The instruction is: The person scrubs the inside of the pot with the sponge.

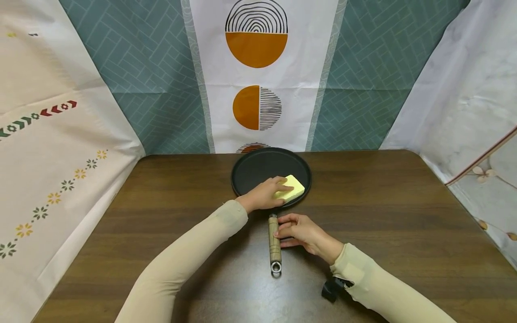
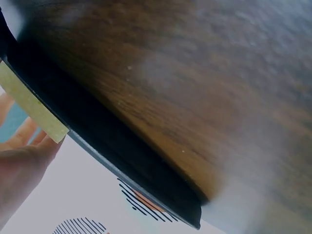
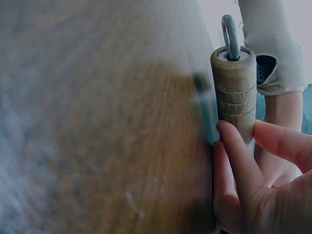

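A round black flat pan [image 1: 262, 167] with a low rim lies on the table, its wooden handle [image 1: 274, 240] pointing towards me. My left hand [image 1: 264, 194] grips a pale yellow sponge [image 1: 295, 192] at the near right part of the pan, thumb on the near side and fingers over it. In the left wrist view, the sponge [image 2: 31, 103] stands above the rim of the pan [image 2: 122, 151]. From the right side, my right hand [image 1: 304, 234] pinches the handle. The right wrist view has the handle [image 3: 236, 92] between thumb and fingers, with a metal ring [image 3: 229, 36] on its end.
The dark brown wooden table [image 1: 181, 193] extends to both sides of the pan. A patterned cloth [image 1: 161, 89] hangs behind its far edge, close to the pan. Light cloths hang at the left and right. A small black device [image 1: 333, 288] sits under my right sleeve.
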### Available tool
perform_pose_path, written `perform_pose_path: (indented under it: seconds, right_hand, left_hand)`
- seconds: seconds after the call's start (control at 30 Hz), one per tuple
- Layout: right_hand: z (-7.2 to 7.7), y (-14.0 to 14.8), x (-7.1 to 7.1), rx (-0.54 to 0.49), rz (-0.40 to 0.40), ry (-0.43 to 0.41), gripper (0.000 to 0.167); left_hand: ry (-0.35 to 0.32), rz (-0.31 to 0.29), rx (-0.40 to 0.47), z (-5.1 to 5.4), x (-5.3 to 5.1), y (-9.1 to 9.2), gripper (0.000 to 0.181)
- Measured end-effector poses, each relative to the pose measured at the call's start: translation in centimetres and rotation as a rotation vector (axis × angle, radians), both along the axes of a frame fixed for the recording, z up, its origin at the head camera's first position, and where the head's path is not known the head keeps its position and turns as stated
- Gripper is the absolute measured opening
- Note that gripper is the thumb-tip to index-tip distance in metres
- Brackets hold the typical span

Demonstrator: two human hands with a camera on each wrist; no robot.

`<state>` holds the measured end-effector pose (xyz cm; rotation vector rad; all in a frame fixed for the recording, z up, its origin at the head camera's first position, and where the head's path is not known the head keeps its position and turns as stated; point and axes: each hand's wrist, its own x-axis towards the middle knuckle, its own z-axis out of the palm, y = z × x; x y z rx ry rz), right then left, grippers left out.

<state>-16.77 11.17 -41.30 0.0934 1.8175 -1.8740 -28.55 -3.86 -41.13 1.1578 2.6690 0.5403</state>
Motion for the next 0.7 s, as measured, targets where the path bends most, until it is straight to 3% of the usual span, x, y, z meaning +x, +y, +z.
perform_pose_path:
  seconds: [0.33,0.7]
  right_hand:
    - [0.0,0.0,-0.1,-0.005,0.026,0.012,0.049]
    - [0.0,0.1,0.0,-0.005,0.030,0.018,0.050]
  left_hand:
    - [0.033,0.037,-0.011,-0.2,-0.3,1.0,0.049]
    - [0.091,0.099,-0.095,-0.1,-0.9,2.7,0.048]
